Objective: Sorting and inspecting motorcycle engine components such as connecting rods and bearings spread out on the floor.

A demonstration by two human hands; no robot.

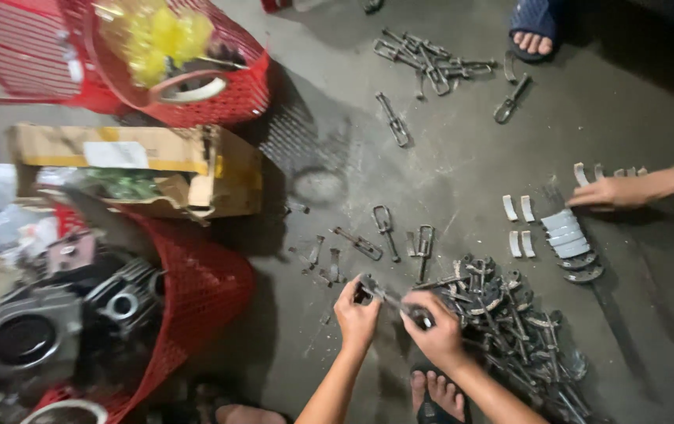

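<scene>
My left hand and my right hand together grip one greasy metal connecting rod low over the concrete floor. The left hand pinches its ringed end, the right hand closes around the other end. A heap of similar dark rods lies right beside my right hand. Several single rods lie spread just beyond my hands.
Another person's hand reaches in from the right near curved bearing shells. More rods lie far off by a sandalled foot. A red basket of engine parts, a cardboard box and another red basket stand left.
</scene>
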